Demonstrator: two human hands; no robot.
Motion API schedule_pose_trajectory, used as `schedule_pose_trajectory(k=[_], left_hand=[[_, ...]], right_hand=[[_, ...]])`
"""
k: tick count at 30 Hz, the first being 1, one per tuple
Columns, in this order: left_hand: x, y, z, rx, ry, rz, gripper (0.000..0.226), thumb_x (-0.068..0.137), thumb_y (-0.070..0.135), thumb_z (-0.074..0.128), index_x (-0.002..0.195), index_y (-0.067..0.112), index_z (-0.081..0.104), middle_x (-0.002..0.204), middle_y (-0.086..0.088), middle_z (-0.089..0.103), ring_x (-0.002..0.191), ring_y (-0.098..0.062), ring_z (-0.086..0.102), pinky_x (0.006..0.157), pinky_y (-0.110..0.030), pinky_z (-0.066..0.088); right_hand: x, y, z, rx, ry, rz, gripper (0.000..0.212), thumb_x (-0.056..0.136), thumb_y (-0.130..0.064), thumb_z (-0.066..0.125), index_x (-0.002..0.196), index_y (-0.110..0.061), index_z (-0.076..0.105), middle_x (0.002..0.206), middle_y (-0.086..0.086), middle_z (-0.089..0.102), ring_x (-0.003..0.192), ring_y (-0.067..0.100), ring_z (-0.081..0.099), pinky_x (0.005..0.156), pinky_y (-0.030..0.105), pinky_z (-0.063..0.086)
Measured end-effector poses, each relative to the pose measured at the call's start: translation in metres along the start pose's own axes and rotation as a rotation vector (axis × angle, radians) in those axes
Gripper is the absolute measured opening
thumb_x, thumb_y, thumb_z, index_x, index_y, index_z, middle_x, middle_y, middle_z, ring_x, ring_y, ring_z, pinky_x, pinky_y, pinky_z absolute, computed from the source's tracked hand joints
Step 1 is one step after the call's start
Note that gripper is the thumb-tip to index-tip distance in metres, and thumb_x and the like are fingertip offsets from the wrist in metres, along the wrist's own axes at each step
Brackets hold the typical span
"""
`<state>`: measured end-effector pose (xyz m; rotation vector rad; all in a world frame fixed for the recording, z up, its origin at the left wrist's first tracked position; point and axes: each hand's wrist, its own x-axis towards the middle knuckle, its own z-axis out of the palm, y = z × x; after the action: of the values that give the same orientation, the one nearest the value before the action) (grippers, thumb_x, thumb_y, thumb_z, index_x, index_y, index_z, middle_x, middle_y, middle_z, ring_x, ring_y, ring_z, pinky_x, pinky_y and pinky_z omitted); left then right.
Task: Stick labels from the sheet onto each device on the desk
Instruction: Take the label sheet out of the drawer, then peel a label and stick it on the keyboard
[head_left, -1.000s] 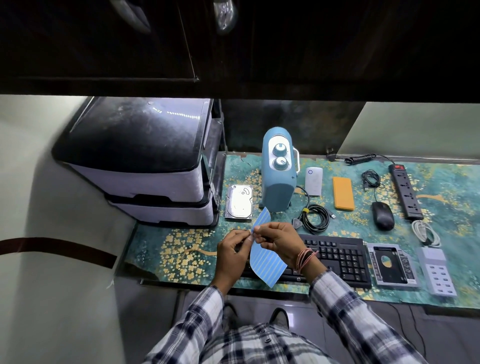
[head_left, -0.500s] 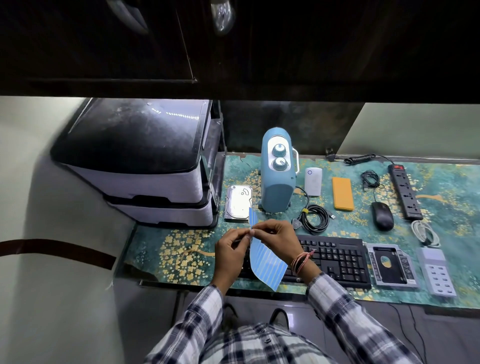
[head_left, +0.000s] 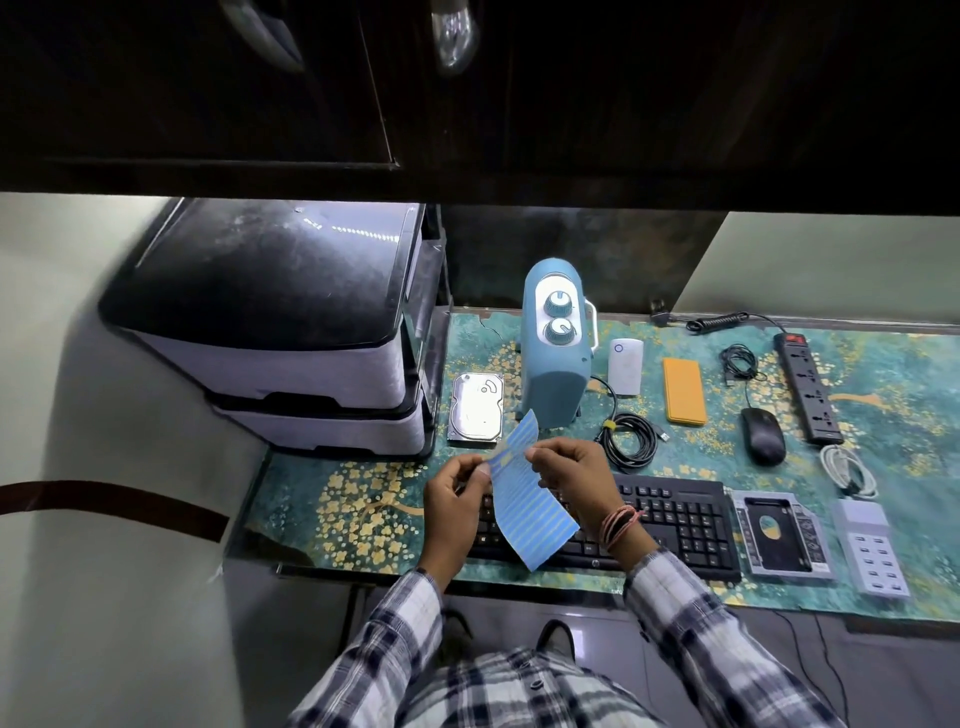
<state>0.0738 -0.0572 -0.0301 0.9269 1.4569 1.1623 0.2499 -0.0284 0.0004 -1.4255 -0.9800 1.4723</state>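
Both hands hold the blue sheet (head_left: 530, 499) up over the keyboard (head_left: 670, 519). The left hand (head_left: 457, 499) and right hand (head_left: 571, 467) pinch its edges, probably to peel off 1 label.

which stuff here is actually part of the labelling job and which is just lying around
Part of the job:
- blue striped label sheet, held by left hand and right hand
- silver hard drive
- blue two-knob appliance
- black keyboard
- black mouse
- orange flat power bank

Just lying about:
- coiled black cable
- grey drawer unit

head view, looking down, desk (head_left: 883, 374) near
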Motion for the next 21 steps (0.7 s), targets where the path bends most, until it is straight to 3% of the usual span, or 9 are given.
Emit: schedule_pose_trajectory(k=[3,8,16,21], left_hand=[[0.005,0.001,-0.001,-0.139,0.028,-0.099,0.01,0.098,0.005,0.061,0.094,0.009,0.069,0.09,-0.011,0.073,0.083,-0.025,0.066,0.074,-0.039,0.058],[0.011,0.003,-0.005,-0.302,0.016,-0.256,0.011,0.101,0.006,0.054,0.093,0.008,0.061,0.091,-0.012,0.07,0.084,-0.023,0.067,0.073,-0.034,0.058],[0.016,-0.01,0.001,-0.518,-0.015,-0.485,0.014,0.105,0.006,0.047,0.107,0.007,0.061,0.094,-0.012,0.076,0.088,-0.027,0.073,0.084,-0.051,0.057],[0.026,-0.034,0.002,-0.622,0.12,-0.693,0.018,0.107,0.005,0.04,0.113,0.002,0.056,0.125,-0.021,0.063,0.111,-0.033,0.063,0.091,-0.053,0.048]], right_hand=[[-0.002,0.005,-0.013,0.206,0.028,0.182,0.011,0.086,-0.009,0.071,0.084,0.001,0.073,0.076,0.004,0.066,0.078,0.021,0.059,0.071,0.035,0.052],[-0.009,0.017,-0.033,0.394,0.052,0.362,0.012,0.086,-0.014,0.072,0.09,-0.003,0.075,0.092,0.011,0.066,0.087,0.023,0.06,0.073,0.037,0.053],[-0.024,0.02,-0.039,0.455,0.04,0.315,0.012,0.091,-0.012,0.065,0.09,-0.003,0.073,0.1,0.012,0.07,0.091,0.025,0.063,0.078,0.038,0.052],[-0.027,0.024,-0.042,0.421,0.083,0.309,0.012,0.09,-0.011,0.066,0.092,0.0,0.073,0.097,0.015,0.07,0.085,0.025,0.066,0.071,0.036,0.053]])
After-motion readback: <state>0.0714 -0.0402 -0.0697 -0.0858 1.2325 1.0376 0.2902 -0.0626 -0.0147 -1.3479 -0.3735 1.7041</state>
